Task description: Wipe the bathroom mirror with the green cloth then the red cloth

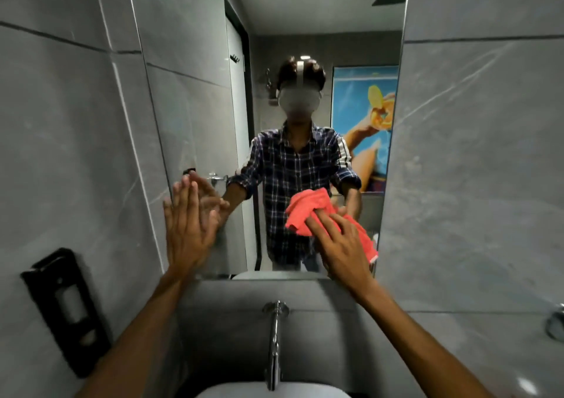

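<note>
Now the red cloth [308,211] lies bunched against the mirror [195,98], in its lower right part. The right hand [341,245] presses on the cloth from the front, with the fingers [320,223] spread over its lower half. The palm is flat on the cloth and does not close around it, so the hand pushes the cloth on the glass more than it grasps it. One part of the cloth sticks out above and to the left of the fingertips, and another part shows below the hand on the right side, near the mirror edge.

The left hand [186,230] is empty. It is open and flat, with the fingers together and pointing up, and it rests against the lower left part of the mirror, well apart from the cloth. Its reflection meets it at the glass.

In the mirror I see the person in a checked shirt, and behind this person a blue poster [363,117]. Under the mirror, between the two forearms, a chrome tap [274,342] comes out from the grey wall, and the rim of a white basin [268,390] is at the bottom edge. On the left wall a black holder [64,309] is fixed. The walls around are of grey tiles.
</note>
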Tool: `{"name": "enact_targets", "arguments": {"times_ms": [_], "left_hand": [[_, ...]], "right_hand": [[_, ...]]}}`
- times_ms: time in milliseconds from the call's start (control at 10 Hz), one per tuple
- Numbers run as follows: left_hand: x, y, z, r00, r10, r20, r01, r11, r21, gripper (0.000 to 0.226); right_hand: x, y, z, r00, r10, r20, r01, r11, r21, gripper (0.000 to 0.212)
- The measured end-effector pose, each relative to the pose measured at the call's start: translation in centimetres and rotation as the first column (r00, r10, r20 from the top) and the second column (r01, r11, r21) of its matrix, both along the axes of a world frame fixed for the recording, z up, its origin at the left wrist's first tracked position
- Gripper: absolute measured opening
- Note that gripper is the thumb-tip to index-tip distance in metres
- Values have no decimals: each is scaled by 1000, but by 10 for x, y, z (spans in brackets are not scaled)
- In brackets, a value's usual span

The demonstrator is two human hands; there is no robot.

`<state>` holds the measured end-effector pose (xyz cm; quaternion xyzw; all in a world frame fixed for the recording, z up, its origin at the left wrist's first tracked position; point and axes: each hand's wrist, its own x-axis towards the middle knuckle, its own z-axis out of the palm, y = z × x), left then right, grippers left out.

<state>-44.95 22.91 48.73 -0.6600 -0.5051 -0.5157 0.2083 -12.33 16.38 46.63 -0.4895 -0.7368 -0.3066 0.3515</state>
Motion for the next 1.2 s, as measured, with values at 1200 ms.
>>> {"name": "enact_targets", "arguments": {"times_ms": [1200], "left_hand": [[539, -184, -519, 692, 381, 613, 703, -161, -693, 71]], "right_hand": [[350, -154, -498, 330, -792, -515, -462, 340, -819, 63]]}}
